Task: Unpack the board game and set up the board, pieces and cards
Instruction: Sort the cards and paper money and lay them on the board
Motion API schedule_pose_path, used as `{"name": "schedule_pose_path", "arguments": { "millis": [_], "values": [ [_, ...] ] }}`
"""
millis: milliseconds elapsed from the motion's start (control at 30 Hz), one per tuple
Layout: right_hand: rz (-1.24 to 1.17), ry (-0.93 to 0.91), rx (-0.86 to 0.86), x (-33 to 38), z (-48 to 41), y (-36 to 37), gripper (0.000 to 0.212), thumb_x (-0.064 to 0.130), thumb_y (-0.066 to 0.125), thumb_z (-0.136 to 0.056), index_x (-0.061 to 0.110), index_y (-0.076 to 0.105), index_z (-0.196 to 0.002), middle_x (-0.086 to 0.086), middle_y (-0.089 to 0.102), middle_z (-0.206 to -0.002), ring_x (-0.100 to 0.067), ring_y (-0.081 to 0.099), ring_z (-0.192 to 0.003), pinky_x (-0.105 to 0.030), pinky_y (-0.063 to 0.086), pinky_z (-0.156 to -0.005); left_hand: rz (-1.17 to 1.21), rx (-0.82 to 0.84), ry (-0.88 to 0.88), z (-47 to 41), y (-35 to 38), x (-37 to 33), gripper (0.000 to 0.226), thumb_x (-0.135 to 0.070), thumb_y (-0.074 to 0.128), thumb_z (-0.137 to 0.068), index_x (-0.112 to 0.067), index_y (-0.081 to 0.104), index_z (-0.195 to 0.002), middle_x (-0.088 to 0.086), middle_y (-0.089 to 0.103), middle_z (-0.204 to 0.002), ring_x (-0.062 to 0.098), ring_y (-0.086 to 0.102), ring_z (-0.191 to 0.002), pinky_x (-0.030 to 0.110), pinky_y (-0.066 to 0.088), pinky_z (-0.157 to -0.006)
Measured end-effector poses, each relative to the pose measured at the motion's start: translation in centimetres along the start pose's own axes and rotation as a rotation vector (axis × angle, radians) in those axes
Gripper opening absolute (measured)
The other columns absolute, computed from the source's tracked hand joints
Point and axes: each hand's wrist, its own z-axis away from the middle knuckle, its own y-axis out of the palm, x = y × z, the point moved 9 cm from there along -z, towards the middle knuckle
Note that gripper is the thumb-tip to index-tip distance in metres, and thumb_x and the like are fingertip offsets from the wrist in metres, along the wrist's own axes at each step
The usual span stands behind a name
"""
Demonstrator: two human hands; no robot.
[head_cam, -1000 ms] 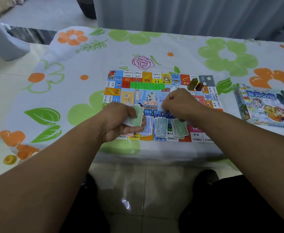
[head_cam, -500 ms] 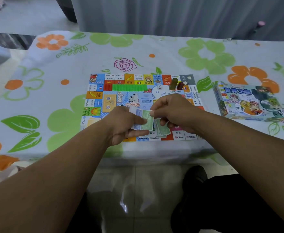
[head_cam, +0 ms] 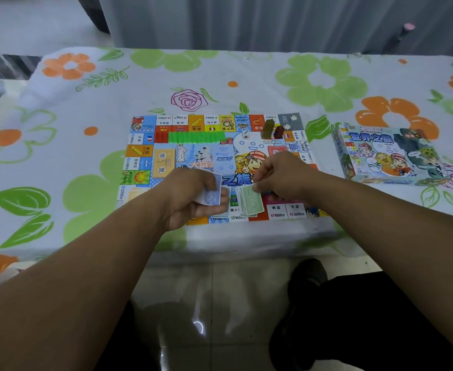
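The colourful game board (head_cam: 163,145) lies flat on the flowered tablecloth. My left hand (head_cam: 193,196) grips a small stack of paper money (head_cam: 212,192) with a blue note on top, above the board's near edge. My right hand (head_cam: 281,175) pinches a green note at the top of a green money pile (head_cam: 250,202) lying on the board. A row of green and red houses (head_cam: 193,137), a white die (head_cam: 244,134) and two dark tokens (head_cam: 272,129) stand near the board's far side.
The game box (head_cam: 388,155) lies to the right of the board. The tablecloth (head_cam: 59,156) covers the whole table, whose near edge runs just below the board. A grey curtain hangs behind, and tiled floor and my dark-clothed legs show below.
My right hand has moved a green note from the stack in my left hand to the green pile on the board. A blue note now tops the held stack.
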Motion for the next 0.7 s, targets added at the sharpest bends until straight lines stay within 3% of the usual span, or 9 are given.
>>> {"name": "schedule_pose_path", "arguments": {
  "millis": [67, 167, 233, 300, 400, 533, 700],
  "values": [
    [0.017, 0.015, -0.008, -0.1, -0.1, 0.0, 0.004, 0.009, 0.073, -0.09, 0.008, 0.069, -0.091, -0.011, 0.073, -0.084, -0.013, 0.068, -0.055, -0.022, 0.053, -0.047, 0.004, 0.018, -0.002, 0.2, 0.3, 0.0, 0.03, 0.007, 0.044, -0.092, 0.004, 0.055, -0.119, 0.022, 0.071, -0.1, 0.031, 0.072, -0.086, 0.044, 0.063, -0.074],
    [0.091, 0.011, -0.04, -0.2, -0.2, -0.2, 0.005, 0.01, 0.076, -0.087, 0.008, 0.071, -0.088, -0.011, 0.074, -0.085, -0.023, 0.074, -0.068, -0.037, 0.063, -0.066, 0.014, 0.038, -0.008, 0.2, 0.5, 0.1, 0.033, 0.009, 0.041, -0.092, 0.005, 0.053, -0.123, 0.023, 0.071, -0.101, 0.033, 0.073, -0.088, 0.045, 0.063, -0.073],
    [0.115, -0.006, -0.059, 0.1, -0.2, -0.3, 0.004, 0.01, 0.076, -0.087, 0.008, 0.073, -0.085, -0.011, 0.074, -0.085, -0.025, 0.073, -0.075, -0.039, 0.062, -0.071, 0.02, 0.045, -0.011, 0.2, 0.5, 0.0, 0.033, 0.01, 0.041, -0.093, 0.005, 0.053, -0.123, 0.024, 0.072, -0.104, 0.033, 0.074, -0.09, 0.045, 0.063, -0.072],
    [0.102, -0.045, -0.07, 0.9, 0.1, -0.4, 0.004, 0.009, 0.074, -0.087, 0.006, 0.074, -0.084, -0.008, 0.072, -0.084, -0.021, 0.069, -0.075, -0.032, 0.058, -0.064, 0.027, 0.064, -0.013, 0.1, 0.7, 0.0, 0.031, 0.011, 0.044, -0.094, 0.004, 0.055, -0.121, 0.025, 0.071, -0.109, 0.034, 0.074, -0.093, 0.044, 0.063, -0.069],
    [-0.032, -0.116, -0.036, 2.4, 0.8, 0.3, 0.013, 0.014, 0.071, -0.092, 0.002, 0.073, -0.091, -0.007, 0.071, -0.084, -0.01, 0.06, -0.059, -0.025, 0.047, -0.053, 0.018, 0.097, 0.002, 0.0, 0.9, 0.0, 0.028, 0.012, 0.052, -0.093, 0.001, 0.061, -0.117, 0.021, 0.073, -0.109, 0.034, 0.074, -0.093, 0.044, 0.063, -0.071],
    [-0.155, -0.179, 0.029, 4.1, 1.5, 1.7, 0.025, 0.026, 0.071, -0.093, 0.002, 0.069, -0.095, -0.004, 0.069, -0.075, -0.009, 0.059, -0.049, -0.026, 0.046, -0.046, -0.019, 0.111, 0.026, -0.2, 0.9, 0.1, 0.028, 0.01, 0.061, -0.091, 0.002, 0.063, -0.118, 0.018, 0.074, -0.108, 0.032, 0.075, -0.093, 0.042, 0.063, -0.074],
    [-0.16, -0.184, -0.028, 5.0, 0.8, 1.8, 0.014, 0.014, 0.072, -0.091, 0.003, 0.067, -0.098, -0.009, 0.07, -0.079, -0.007, 0.061, -0.048, -0.027, 0.047, -0.048, 0.0, 0.06, 0.034, -0.1, -0.3, -0.1, 0.028, 0.008, 0.066, -0.088, 0.002, 0.064, -0.116, 0.017, 0.075, -0.106, 0.029, 0.075, -0.09, 0.037, 0.063, -0.068]
  ]
}}
